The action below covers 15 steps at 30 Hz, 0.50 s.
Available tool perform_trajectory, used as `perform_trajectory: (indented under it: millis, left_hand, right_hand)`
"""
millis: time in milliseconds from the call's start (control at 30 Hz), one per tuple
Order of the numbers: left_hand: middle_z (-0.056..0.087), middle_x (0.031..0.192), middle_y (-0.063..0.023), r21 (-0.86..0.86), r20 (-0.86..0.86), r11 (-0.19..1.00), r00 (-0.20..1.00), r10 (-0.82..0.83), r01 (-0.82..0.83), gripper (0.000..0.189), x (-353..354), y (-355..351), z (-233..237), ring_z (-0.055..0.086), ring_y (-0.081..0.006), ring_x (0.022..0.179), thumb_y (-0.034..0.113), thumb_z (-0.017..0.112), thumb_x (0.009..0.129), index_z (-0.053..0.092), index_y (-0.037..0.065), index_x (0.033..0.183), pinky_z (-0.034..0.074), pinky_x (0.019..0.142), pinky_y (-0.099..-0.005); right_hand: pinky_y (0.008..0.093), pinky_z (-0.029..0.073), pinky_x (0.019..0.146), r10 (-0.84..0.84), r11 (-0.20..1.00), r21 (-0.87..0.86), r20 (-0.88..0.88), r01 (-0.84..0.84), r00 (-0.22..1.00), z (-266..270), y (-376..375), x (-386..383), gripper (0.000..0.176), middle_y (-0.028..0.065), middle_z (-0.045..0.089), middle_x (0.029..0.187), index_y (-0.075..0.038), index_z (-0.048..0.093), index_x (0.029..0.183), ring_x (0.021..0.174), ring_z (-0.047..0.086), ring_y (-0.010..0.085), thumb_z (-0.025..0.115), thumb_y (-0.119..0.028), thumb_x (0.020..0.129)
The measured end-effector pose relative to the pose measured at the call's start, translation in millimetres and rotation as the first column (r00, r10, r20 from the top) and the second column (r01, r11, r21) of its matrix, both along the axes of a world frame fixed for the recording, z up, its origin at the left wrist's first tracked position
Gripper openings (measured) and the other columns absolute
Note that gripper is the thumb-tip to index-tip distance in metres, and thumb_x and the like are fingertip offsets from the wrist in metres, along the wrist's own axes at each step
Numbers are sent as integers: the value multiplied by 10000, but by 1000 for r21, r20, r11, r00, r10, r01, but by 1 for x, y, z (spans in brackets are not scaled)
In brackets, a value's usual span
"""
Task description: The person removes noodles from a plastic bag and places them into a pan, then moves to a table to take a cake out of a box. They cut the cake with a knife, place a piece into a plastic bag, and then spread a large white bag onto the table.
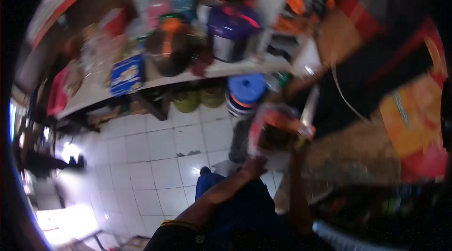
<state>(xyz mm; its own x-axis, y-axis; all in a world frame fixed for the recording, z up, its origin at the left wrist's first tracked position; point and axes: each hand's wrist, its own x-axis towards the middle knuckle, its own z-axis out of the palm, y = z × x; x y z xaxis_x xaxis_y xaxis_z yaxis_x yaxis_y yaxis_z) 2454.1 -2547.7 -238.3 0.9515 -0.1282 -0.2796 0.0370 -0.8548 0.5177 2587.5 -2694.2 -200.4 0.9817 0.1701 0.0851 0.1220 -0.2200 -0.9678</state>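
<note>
Motion blurs this view. My left hand (pixel 255 166) is at the near left edge of a see-through container (pixel 253 140) with a reddish rim and orange and dark contents; its fingers look curled against it. My right hand (pixel 299 144) is closed at the container's right side, around what looks like the handle of a knife (pixel 310 105). The pale blade points up and away from me. Smearing hides the exact grip of both hands.
A long shelf (pixel 188 79) carries a purple cooker (pixel 230 32), a dark round pot (pixel 169 51) and a blue packet (pixel 127 76). A blue-lidded bucket (pixel 247 88) and green round containers (pixel 187 101) stand beneath. White floor tiles (pixel 141 147) lie left of my legs.
</note>
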Motion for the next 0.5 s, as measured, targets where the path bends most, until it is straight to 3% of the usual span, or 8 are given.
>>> perform_trajectory:
  millis: [67,167,233,300,367,433,467,500]
  left_hand:
    - [453,1353,-123,21,-149,1000,989,0,3,565,-4,-9,5,427,-324,1244,451,431,906,403,114,1359,247,1035,-584]
    - [426,1384,-122,235,-294,958,951,-92,166,542,9,-9,36,412,-312,1270,398,448,909,402,104,1362,213,1036,-600]
    - [406,1393,-138,245,-234,964,971,-49,108,539,21,-22,38,382,-328,1288,374,468,897,414,85,1350,202,1057,-566]
    - [384,1403,-133,160,178,987,983,-46,17,622,30,-36,17,377,-354,1263,433,470,872,374,70,1368,199,1072,-549]
    - [338,1436,-150,167,129,982,986,-110,87,651,40,-51,20,317,-368,1308,432,479,871,342,48,1379,191,1082,-527]
    - [298,1471,-139,45,-21,978,979,-204,205,642,52,-65,-11,297,-331,1342,442,464,892,312,106,1418,247,1076,-500]
    - [266,1494,-112,69,66,973,972,-226,222,663,38,-69,-62,296,-315,1348,477,453,890,276,151,1439,258,1070,-507]
    - [287,1482,-114,-272,34,952,990,-139,144,647,35,-68,-117,312,-315,1338,485,450,892,302,153,1427,263,1071,-496]
  right_hand:
    - [256,474,765,-9,1000,-21,-166,6,986,-48,-31,17,419,15,545,971,-53,480,1213,860,550,95,658,-180,856]
    - [367,439,857,81,957,289,-199,-21,977,7,-11,2,459,83,561,1093,-14,469,1218,965,544,204,645,-219,847]
    - [359,448,841,77,974,222,-174,-38,982,-6,-21,12,438,81,574,1067,-18,472,1209,946,552,192,642,-197,848]
    - [352,457,825,56,988,153,-162,-31,985,-9,-26,11,417,79,587,1041,-22,476,1200,927,560,179,640,-176,850]
    - [286,471,788,172,982,86,-66,-166,983,27,-24,6,171,108,650,1022,-9,549,1002,886,601,150,615,-79,860]
    - [325,448,823,149,979,169,-183,-119,972,40,-20,5,296,51,612,983,-39,530,1103,918,565,157,640,-140,847]
    - [313,443,827,170,975,164,-139,-146,976,34,-22,6,272,50,613,990,-40,536,1080,918,566,150,639,-135,846]
    - [302,438,832,195,971,159,-97,-179,976,28,-24,7,248,49,614,997,-41,543,1056,919,567,144,638,-129,845]
